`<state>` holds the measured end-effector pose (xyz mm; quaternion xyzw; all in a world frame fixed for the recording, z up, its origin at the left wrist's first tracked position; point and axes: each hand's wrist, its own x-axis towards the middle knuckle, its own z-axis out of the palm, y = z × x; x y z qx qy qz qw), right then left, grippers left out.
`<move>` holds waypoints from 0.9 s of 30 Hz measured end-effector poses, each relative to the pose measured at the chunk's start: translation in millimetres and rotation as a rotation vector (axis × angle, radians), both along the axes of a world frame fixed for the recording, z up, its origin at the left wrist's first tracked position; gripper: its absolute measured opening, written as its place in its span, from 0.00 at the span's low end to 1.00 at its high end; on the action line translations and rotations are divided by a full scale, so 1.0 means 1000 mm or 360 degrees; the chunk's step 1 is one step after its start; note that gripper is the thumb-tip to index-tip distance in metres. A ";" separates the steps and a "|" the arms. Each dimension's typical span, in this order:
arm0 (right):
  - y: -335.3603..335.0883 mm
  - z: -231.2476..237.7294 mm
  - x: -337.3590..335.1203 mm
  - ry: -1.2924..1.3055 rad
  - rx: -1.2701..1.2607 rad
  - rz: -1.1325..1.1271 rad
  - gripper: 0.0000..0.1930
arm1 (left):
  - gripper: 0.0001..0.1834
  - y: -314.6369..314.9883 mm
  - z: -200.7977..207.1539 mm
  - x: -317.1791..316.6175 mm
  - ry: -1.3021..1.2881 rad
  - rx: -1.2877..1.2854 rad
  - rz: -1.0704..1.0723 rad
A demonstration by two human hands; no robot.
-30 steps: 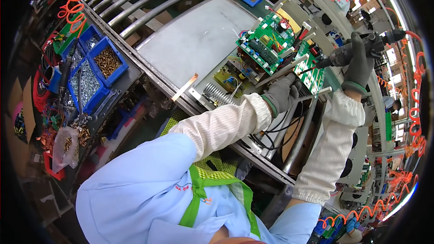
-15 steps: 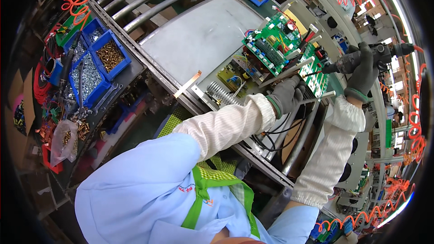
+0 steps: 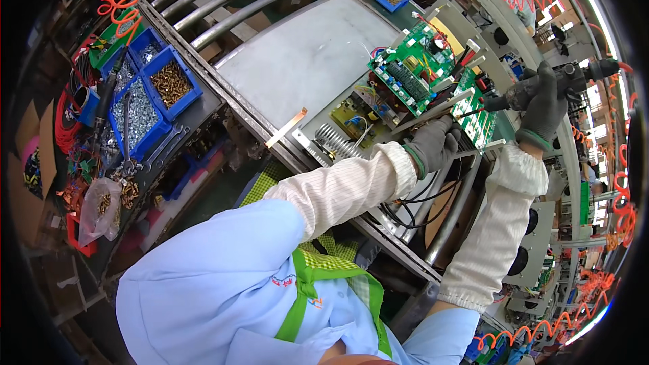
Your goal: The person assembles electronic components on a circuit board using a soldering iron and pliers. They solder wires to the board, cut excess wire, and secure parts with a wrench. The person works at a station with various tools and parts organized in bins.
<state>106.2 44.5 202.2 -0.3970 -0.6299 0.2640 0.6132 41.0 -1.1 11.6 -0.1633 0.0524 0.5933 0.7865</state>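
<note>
Head view: right fingers [image 3: 545, 82] grip a driver [image 3: 519, 96]; left fingers [image 3: 449, 140], hold unclear, near green boards [image 3: 414, 71]; blue bins [image 3: 184, 103] leftward.

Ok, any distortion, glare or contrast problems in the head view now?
Head view: rollers bow and the corners go black; head view: light strip at lower right looks blown out; head view: dark right grip partly blends into the dark tool.

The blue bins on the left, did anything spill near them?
Maybe: brass-coloured pieces lie loose beside the clear plastic bag, outside the blue bins. That looks messy, but I can't tell whether they spilled.
</note>
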 end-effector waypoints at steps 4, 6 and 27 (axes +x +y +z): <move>-0.003 0.002 -0.005 0.0140 0.0116 0.0054 0.12 | 0.07 0.005 -0.006 0.001 0.0016 0.0023 0.0023; 0.001 0.003 -0.006 0.0036 0.0112 0.0017 0.12 | 0.06 0.004 -0.006 0.001 0.0010 0.0020 0.0050; 0.010 0.003 -0.002 0.0001 0.0005 -0.0050 0.15 | 0.04 0.002 -0.013 0.000 -0.0141 0.0083 -0.0002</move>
